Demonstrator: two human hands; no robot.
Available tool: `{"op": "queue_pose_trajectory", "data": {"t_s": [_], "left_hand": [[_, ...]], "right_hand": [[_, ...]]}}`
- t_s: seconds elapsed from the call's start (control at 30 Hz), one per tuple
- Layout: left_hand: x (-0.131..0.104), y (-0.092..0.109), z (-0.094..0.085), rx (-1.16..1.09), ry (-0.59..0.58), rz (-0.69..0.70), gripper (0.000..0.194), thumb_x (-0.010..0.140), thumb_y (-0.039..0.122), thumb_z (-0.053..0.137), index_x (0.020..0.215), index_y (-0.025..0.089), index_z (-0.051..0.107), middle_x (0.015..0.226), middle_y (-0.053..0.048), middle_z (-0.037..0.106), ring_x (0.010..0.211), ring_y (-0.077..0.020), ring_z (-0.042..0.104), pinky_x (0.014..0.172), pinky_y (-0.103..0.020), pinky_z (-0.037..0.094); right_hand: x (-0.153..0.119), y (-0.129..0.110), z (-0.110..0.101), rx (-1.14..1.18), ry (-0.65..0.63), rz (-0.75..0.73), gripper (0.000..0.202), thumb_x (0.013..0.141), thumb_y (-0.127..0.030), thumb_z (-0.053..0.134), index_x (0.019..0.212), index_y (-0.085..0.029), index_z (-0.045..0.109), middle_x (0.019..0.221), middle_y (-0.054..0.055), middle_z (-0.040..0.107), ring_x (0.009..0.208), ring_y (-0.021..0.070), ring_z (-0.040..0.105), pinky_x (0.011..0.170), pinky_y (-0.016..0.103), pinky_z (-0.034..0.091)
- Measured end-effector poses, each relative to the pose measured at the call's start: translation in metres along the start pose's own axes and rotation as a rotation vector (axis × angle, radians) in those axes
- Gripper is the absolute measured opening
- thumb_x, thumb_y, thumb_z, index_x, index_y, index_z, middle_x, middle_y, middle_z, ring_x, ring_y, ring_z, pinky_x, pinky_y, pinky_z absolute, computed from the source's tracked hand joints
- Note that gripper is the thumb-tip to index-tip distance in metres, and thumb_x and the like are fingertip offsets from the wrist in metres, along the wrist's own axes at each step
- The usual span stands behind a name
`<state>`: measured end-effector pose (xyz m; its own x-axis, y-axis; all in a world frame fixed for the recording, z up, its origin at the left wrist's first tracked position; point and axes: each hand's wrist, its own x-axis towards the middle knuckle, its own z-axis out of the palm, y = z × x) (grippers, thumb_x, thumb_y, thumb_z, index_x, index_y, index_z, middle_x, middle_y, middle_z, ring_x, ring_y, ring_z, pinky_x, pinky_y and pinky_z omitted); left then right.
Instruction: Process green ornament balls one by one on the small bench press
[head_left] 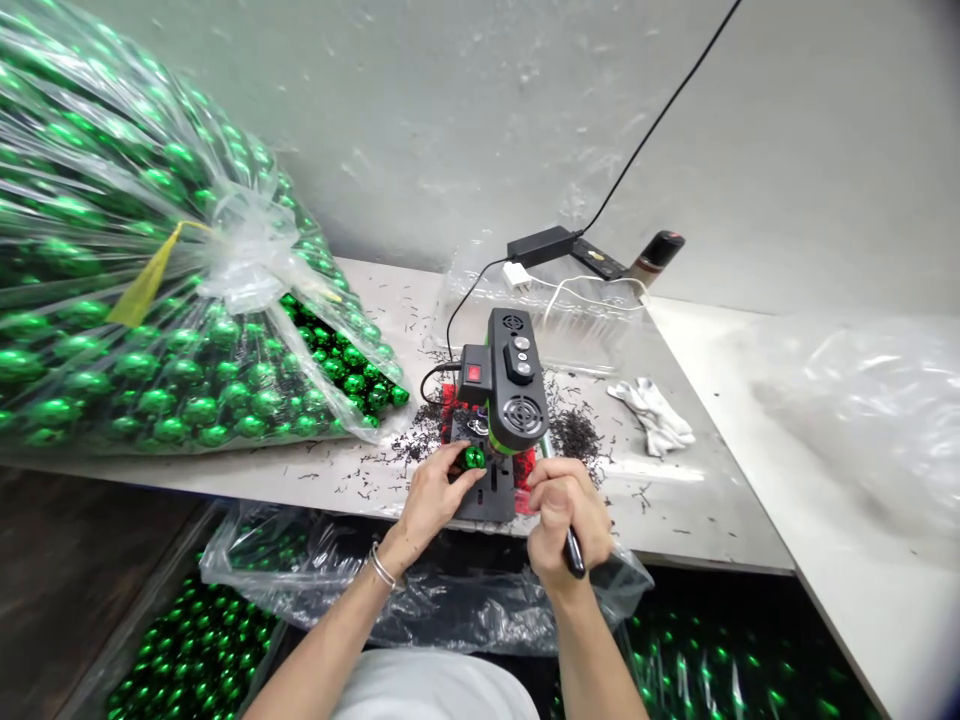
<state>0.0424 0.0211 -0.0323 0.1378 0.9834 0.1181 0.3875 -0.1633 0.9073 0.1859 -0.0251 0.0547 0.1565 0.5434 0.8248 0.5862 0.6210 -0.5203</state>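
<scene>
In the centre of the frame, I pinched a shiny green ball (473, 457) between left-hand (435, 490) thumb and fingers beside a black machine (517, 375), my right hand (568, 515) wrapped around a black handle (574, 556), lower right of centre. I was apparently positioning the ball; the next move likely called for steady placement and a controlled right hand.

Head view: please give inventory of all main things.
machine: one, black, centre
handle: one, black, beside machine
ball: one, green, at machine
sheet: possibly one, red, under machine
scraps: many, black, around machine
ball bag: one, clear/green, left
gloves: uncounted, white, right
adapter: one, black, back
tray: one, clear, back
bottle: one, dark-topped, back
film: uncounted, clear, right
lower balls: many, green, bottom
table: one, pale, middle
left hand: one, holding ball
right hand: one, on handle
</scene>
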Motion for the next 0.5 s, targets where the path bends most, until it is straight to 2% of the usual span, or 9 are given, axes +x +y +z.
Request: {"op": "queue_pose_trajectory", "data": {"t_s": [0.1,0.2,0.37,0.5], "left_hand": [[-0.001,0.001,0.001,0.117,-0.003,0.12,0.032,0.083,0.025,0.073,0.115,0.019,0.069,0.115,-0.01,0.074,0.106,-0.0259,0.07,0.096,-0.04,0.055],[-0.001,-0.002,0.005,0.191,-0.001,0.209,0.032,0.084,0.025,0.073,0.115,0.019,0.069,0.115,-0.01,0.074,0.108,-0.0261,0.068,0.097,-0.041,0.054],[0.001,-0.014,0.014,0.238,0.062,0.278,0.032,0.082,0.032,0.078,0.111,0.021,0.072,0.109,-0.009,0.075,0.104,-0.0275,0.066,0.096,-0.046,0.051],[0.001,-0.022,0.018,0.215,0.091,0.316,0.034,0.081,0.034,0.079,0.111,0.02,0.072,0.107,-0.01,0.075,0.104,-0.0281,0.065,0.094,-0.047,0.05]], "right_hand": [[-0.001,0.001,0.001,0.009,0.007,0.003,0.028,0.094,-0.011,0.043,0.069,-0.02,0.05,0.066,-0.001,0.053,0.067,0.0125,0.057,0.059,0.027,0.044],[-0.001,0.001,0.001,0.017,0.005,0.002,0.027,0.094,-0.011,0.043,0.069,-0.02,0.05,0.067,0.0,0.054,0.067,0.0125,0.057,0.058,0.027,0.044],[-0.007,0.004,-0.001,0.019,-0.009,0.001,0.024,0.094,-0.011,0.044,0.072,-0.019,0.052,0.072,0.001,0.056,0.066,0.0121,0.056,0.059,0.027,0.044],[-0.024,0.019,0.004,0.032,-0.001,-0.044,0.025,0.095,-0.016,0.043,0.072,-0.019,0.053,0.075,0.002,0.058,0.065,0.0129,0.055,0.061,0.03,0.045]]}}
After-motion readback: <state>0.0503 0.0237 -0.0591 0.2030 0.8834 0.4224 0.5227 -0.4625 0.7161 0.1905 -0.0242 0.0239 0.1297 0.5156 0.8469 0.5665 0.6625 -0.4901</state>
